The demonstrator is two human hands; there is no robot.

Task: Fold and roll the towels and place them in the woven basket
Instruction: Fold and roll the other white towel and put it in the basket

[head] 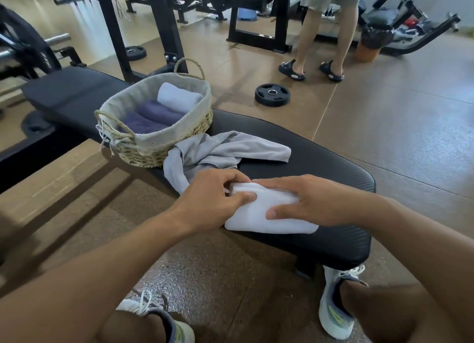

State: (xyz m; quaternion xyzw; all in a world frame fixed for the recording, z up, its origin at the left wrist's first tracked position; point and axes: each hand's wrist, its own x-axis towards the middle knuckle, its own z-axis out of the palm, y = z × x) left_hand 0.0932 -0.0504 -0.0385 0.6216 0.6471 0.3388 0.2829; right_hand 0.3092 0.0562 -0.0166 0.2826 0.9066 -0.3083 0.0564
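A white towel (259, 214), folded into a narrow strip, lies on the near end of the black bench pad (320, 163). My left hand (213, 196) grips its far left end, fingers curled over the rolled edge. My right hand (302, 201) holds the same towel from the right, thumb on top. A crumpled grey towel (225, 150) lies just beyond, partly hanging off the bench's left side. The woven basket (164, 150) with a grey liner stands further back and holds one white roll (177, 97) and two dark blue rolls (154, 117).
A weight plate (272, 93) lies on the floor right of the bench. Another person's legs in dark sandals (310, 69) stand further back. Black gym racks and a barbell fill the background. My shoes (333, 309) rest on the floor below the bench.
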